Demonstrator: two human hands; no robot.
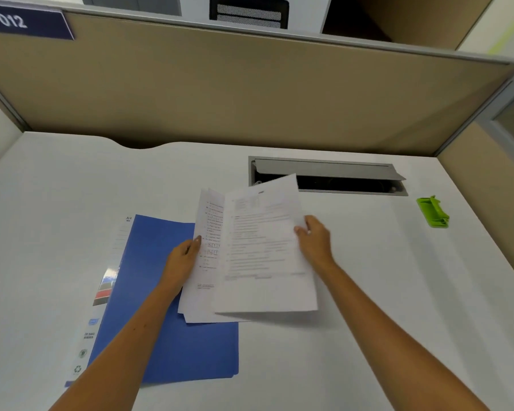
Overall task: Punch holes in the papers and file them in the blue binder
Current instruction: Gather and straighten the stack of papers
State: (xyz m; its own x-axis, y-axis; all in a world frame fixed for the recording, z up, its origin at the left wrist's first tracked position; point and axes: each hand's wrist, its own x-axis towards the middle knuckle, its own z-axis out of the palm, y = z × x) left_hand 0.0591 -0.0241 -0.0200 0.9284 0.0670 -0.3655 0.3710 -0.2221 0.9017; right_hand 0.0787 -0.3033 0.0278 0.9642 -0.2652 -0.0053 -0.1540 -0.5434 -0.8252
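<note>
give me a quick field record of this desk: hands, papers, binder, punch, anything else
left hand: grips the left edge of the papers
right hand: grips the right edge of the top sheet
papers: white printed sheets, fanned apart, held above the desk, overlapping the binder's right side
blue binder: closed, flat on the desk, left of centre
green hole punch: on the desk far right, untouched
cable tray: in the desk, lid ajar, behind the papers
desk: white
progress: no punching visible yet

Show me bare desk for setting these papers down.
Bare desk lies between the right hand and the green punch, and left of the binder. The middle is crowded: papers overlap the binder.
</note>
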